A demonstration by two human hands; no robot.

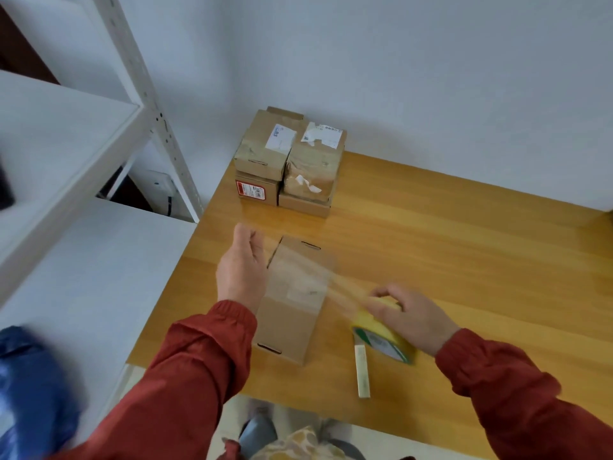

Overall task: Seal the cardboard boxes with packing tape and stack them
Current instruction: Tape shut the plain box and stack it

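Note:
A plain cardboard box (288, 323) lies on the wooden table (464, 247) near its left front edge. My right hand (411, 313) grips a yellow roll of packing tape (384, 336) to the right of the box. A clear strip of tape (308, 270) stretches from the roll over the box top to my left hand (242, 263), which pinches its free end above the box's left far corner. Sealed boxes (288, 161) stand stacked in two low piles at the table's far left corner.
A slim pale stick-shaped object (362, 371) lies on the table just in front of the tape roll. White metal shelving (76, 154) stands close on the left. A blue blurred object (33, 386) sits at the lower left. The wall runs behind the table.

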